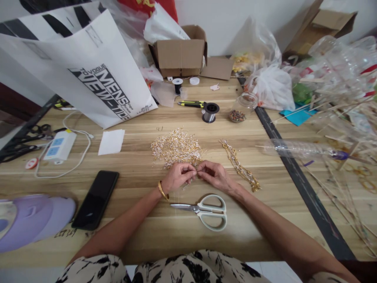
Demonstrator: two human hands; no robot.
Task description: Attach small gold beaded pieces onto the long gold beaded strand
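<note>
My left hand (180, 175) and my right hand (215, 175) meet fingertip to fingertip over the wooden table, both pinching. A short piece of beaded chain (185, 185) hangs below the left fingers. What the right fingertips pinch is too small to make out. Just beyond the hands lies a loose pile of small gold and clear beaded pieces (176, 146). Right of my right hand, several gold beaded strands (240, 167) lie stretched out together. Scissors with pale handles (203, 210) rest near my wrists, blades pointing left.
A black phone (96, 199), a power strip (60, 145) and white paper (111, 142) lie to the left. Behind stand a wire spool (210, 113), a cutter knife (190, 104), a bead jar (242, 108), a cardboard box (181, 53) and a large paper bag (88, 74). Thin sticks (338, 188) clutter the right.
</note>
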